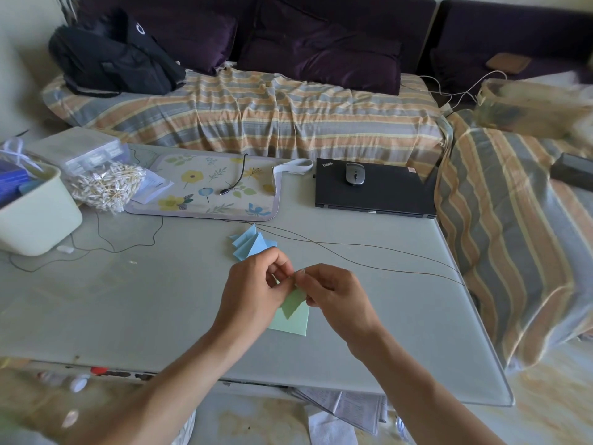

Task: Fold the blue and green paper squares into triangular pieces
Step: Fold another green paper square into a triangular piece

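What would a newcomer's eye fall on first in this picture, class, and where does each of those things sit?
First, the two hands at the centre: the left hand and right hand pinch a green paper between their fingers, just above the table. Behind them lies a small heap of folded blue paper pieces. At the far edge, a closed black laptop carries a grey mouse.

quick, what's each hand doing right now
Left hand: closed, pinching the top of the green paper.
Right hand: closed, pinching the same green paper at its top fold.
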Tool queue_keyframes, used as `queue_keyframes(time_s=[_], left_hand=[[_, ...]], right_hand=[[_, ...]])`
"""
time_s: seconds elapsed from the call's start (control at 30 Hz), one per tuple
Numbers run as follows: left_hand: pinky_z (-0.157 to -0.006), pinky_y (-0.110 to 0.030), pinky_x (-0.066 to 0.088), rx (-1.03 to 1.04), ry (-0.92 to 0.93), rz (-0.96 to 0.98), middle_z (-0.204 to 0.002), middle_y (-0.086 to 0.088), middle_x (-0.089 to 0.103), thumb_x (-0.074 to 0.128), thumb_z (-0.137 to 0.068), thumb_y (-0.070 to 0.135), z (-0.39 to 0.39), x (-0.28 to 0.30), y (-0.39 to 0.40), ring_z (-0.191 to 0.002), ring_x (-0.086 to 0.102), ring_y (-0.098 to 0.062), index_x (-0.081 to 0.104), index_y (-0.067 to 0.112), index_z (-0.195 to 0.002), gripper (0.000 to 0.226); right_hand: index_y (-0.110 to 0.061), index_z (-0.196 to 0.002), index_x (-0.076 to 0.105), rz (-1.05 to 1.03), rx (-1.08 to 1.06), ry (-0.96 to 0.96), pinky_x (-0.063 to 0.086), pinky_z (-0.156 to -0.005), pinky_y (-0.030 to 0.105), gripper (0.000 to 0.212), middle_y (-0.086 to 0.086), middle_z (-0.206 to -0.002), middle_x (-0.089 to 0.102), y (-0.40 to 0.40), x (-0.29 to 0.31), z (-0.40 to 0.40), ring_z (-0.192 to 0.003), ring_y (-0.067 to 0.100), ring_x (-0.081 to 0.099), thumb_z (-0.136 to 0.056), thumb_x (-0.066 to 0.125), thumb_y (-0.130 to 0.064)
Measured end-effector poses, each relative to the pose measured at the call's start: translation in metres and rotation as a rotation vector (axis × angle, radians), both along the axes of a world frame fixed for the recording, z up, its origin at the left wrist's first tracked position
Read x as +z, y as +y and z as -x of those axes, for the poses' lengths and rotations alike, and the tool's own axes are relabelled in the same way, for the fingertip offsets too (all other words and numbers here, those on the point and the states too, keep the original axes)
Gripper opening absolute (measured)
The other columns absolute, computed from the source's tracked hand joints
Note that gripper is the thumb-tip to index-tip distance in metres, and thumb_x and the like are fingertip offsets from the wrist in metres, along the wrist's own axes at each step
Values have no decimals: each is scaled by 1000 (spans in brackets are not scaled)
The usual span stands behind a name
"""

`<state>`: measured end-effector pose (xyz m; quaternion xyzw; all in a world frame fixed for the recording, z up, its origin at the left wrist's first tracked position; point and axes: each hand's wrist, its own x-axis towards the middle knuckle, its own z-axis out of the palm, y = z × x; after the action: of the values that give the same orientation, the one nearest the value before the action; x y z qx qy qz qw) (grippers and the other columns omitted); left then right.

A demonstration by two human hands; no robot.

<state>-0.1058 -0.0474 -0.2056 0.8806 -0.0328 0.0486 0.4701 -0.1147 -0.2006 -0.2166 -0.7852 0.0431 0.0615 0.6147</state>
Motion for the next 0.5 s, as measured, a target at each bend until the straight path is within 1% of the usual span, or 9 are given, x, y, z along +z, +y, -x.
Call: queue_keyframes(time_s=[0.07, 0.13, 0.23, 0.3, 0.37, 0.43, 0.47, 0.5], left_hand=[[-54, -19, 44, 3, 6, 9, -66, 12, 66, 83, -81, 16, -1, 0, 1, -59, 59, -11, 66, 24, -73, 20], [-55, -18, 45, 14, 23, 10, -67, 10, 68, 83, -82, 20, -3, 0, 3, -62, 61, -9, 69, 24, -76, 16], [-56, -10, 40, 32, 71, 13, -73, 11, 72, 79, -87, 21, -5, 0, 4, -65, 60, 3, 74, 24, -82, 8], [-58, -7, 39, 44, 135, 75, -77, 11, 74, 77, -90, 22, -6, -1, 6, -66, 60, 7, 75, 25, -84, 7], [-61, -9, 39, 46, 204, 170, -79, 11, 75, 76, -90, 22, -7, -2, 7, -68, 62, 6, 75, 27, -84, 8], [-67, -17, 41, 33, 267, 231, -81, 8, 76, 76, -91, 22, -7, -3, 6, -72, 64, 1, 75, 25, -85, 7], [-68, -18, 41, 27, 287, 235, -82, 7, 76, 76, -91, 23, -7, -3, 6, -74, 65, -1, 76, 25, -86, 6], [-68, -19, 42, 22, 297, 227, -83, 6, 77, 76, -91, 25, -6, -3, 6, -77, 66, -3, 76, 25, -86, 5]], right_hand=[[-19, -89, 79, 12, 5, -1, 58, -84, 41, 14, -6, -77, 74, -1, -1, -1, -70, 6, 63, -96, 67, -21], [-18, -91, 80, 13, 4, -4, 58, -84, 42, 14, -6, -79, 75, -1, -2, -1, -69, 7, 63, -95, 67, -18], [-18, -90, 81, -3, -6, -2, 57, -84, 45, 13, -3, -77, 74, -2, -2, -2, -68, 10, 61, -94, 68, -17], [-18, -89, 80, -34, -10, 14, 57, -84, 46, 10, 1, -79, 75, -3, -2, -2, -70, 13, 60, -93, 71, -18], [-18, -86, 80, -72, -4, 32, 57, -86, 48, 9, 10, -84, 76, -5, -2, -3, -75, 16, 61, -92, 73, -19], [-19, -82, 79, -70, -7, 38, 56, -83, 51, 9, 17, -87, 75, -5, -4, -4, -75, 18, 61, -90, 76, -21], [-19, -79, 78, -61, -12, 37, 55, -78, 49, 10, 16, -84, 75, -6, -5, -4, -73, 17, 60, -89, 77, -22], [-19, -76, 77, -51, -18, 37, 52, -73, 44, 12, 12, -79, 75, -6, -5, -4, -70, 16, 59, -88, 77, -22]])
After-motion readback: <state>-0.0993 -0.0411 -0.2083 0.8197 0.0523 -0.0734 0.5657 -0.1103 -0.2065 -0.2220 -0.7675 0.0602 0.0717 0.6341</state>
